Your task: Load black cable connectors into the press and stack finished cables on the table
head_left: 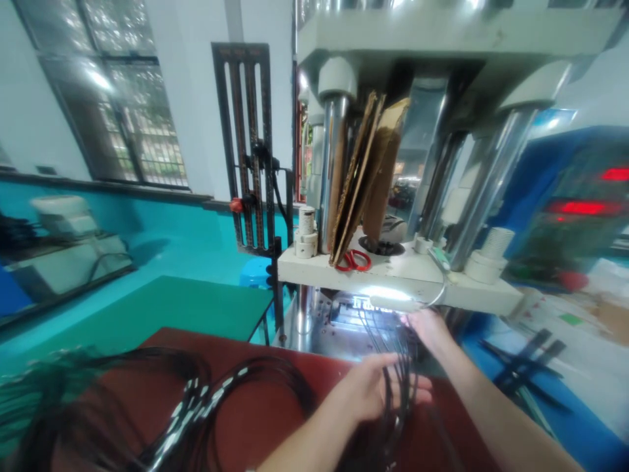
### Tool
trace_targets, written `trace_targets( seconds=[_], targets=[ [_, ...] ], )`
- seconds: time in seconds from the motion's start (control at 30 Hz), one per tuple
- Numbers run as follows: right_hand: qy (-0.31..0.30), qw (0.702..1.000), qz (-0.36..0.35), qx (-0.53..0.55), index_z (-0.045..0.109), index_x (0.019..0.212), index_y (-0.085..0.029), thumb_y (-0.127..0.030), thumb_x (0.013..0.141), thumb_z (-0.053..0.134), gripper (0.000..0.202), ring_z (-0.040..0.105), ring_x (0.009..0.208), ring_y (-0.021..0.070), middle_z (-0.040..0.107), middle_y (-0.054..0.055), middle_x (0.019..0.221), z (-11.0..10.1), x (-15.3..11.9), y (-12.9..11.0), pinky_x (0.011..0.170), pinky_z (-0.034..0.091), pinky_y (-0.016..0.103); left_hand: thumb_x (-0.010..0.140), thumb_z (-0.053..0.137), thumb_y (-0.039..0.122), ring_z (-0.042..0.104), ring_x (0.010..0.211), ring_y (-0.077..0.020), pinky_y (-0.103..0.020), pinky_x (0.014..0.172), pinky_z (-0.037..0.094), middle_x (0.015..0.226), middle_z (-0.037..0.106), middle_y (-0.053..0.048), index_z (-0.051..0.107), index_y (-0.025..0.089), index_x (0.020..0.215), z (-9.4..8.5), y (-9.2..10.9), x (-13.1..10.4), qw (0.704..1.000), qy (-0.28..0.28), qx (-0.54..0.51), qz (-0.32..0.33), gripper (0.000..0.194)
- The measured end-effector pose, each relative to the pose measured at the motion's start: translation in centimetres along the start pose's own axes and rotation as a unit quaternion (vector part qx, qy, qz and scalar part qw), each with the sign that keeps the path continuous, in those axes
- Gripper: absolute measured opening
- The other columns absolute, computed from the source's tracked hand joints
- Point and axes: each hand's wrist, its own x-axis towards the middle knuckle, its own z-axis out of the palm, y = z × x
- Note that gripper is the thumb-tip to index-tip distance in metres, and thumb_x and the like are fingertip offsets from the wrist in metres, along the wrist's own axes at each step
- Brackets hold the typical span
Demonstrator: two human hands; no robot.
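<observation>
My left hand (368, 388) lies with its palm turned up and thumb and fingers apart, cradling a loose bundle of thin black cables (400, 387) without clenching it. The strands cross the fingers and hang down toward me. My right hand (426, 326) reaches further in, its fingertips near the upper run of those strands, just under a glaring white strip light (393, 303); blur and glare hide the tips, so I cannot tell whether they pinch anything.

From there the cables run up to a silvery metal block with pale fittings (346, 314) on the bed of a large off-white press with polished steel columns (324, 270). I judge the step in hand to be handling the cable ends at that block, the left hand bearing the weight while the right tends the ends. As I read it, the next move calls for slack from the left and a fine, separate touch from the right, so the strands don't tangle or tug.

Further out, a looped coil of black cable with white bands (289, 377) rests on the dark red tabletop (253, 413), and red-handled scissors (361, 261) lie on the press's upper ledge, beside leaning brown cardboard sheets (356, 183).
</observation>
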Motion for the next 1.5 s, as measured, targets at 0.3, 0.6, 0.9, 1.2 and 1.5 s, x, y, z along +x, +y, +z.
trace_targets(
  seconds=[0.3, 0.6, 0.9, 1.2, 1.5],
  targets=[
    [0.033, 0.995, -0.002, 0.093, 0.056, 0.08, -0.019, -0.034, 0.069, 0.066, 0.021, 0.056, 0.048, 0.0125, 0.061, -0.003, 0.063, -4.5, -11.3, -3.0, 0.04, 0.042, 0.021, 0.081, 0.046, 0.03, 0.047, 0.043, -0.0091, -0.021, 0.047, 0.034, 0.055, 0.05, -0.001, 0.057, 0.009, 0.089, 6.1, -4.9, 0.0, 0.998, 0.013, -0.022, -0.049, 0.025],
    [0.139, 0.981, 0.001, 0.139, 0.055, 0.076, -0.016, -0.031, 0.064, 0.068, 0.024, 0.055, 0.042, 0.0124, 0.061, -0.001, 0.054, -9.9, -15.6, -2.9, 0.036, 0.043, 0.019, 0.081, 0.05, 0.029, 0.014, 0.036, -0.003, -0.019, 0.04, 0.008, 0.042, 0.02, 0.008, 0.055, 0.011, 0.072, 7.4, -9.7, -3.4, 0.988, -0.085, 0.065, -0.114, 0.021],
    [0.216, 0.97, -0.025, 0.106, 0.057, 0.08, -0.015, -0.035, 0.054, 0.077, 0.039, 0.064, 0.058, 0.0187, 0.067, 0.002, 0.062, -17.1, -19.9, -2.6, 0.051, 0.053, 0.023, 0.072, 0.06, 0.041, 0.023, 0.032, -0.0032, -0.02, 0.036, 0.013, 0.041, 0.031, 0.007, 0.06, 0.008, 0.073, 8.5, -11.9, -6.1, 0.97, -0.085, 0.219, -0.067, 0.034],
    [0.134, 0.977, 0.052, -0.155, 0.059, 0.092, -0.016, -0.035, 0.064, 0.068, 0.035, 0.062, 0.064, 0.0212, 0.067, 0.005, 0.07, -20.1, -25.4, -1.0, 0.063, 0.05, 0.035, 0.079, 0.049, 0.043, 0.048, 0.048, -0.0095, -0.022, 0.05, 0.036, 0.061, 0.056, -0.003, 0.054, 0.013, 0.068, 8.0, -9.2, -2.2, 0.939, 0.049, 0.325, 0.106, 0.032],
    [0.062, 0.786, -0.191, -0.585, 0.064, 0.09, -0.02, -0.024, 0.073, 0.057, 0.019, 0.05, 0.096, 0.0253, 0.058, 0.008, 0.097, -19.9, -25.1, -1.2, 0.085, 0.04, 0.042, 0.078, 0.043, 0.029, 0.059, 0.088, -0.0214, -0.03, 0.081, 0.04, 0.091, 0.066, -0.008, 0.058, 0.016, 0.066, 3.8, -7.9, 4.2, 0.728, 0.184, 0.65, 0.114, 0.023]
  ],
)
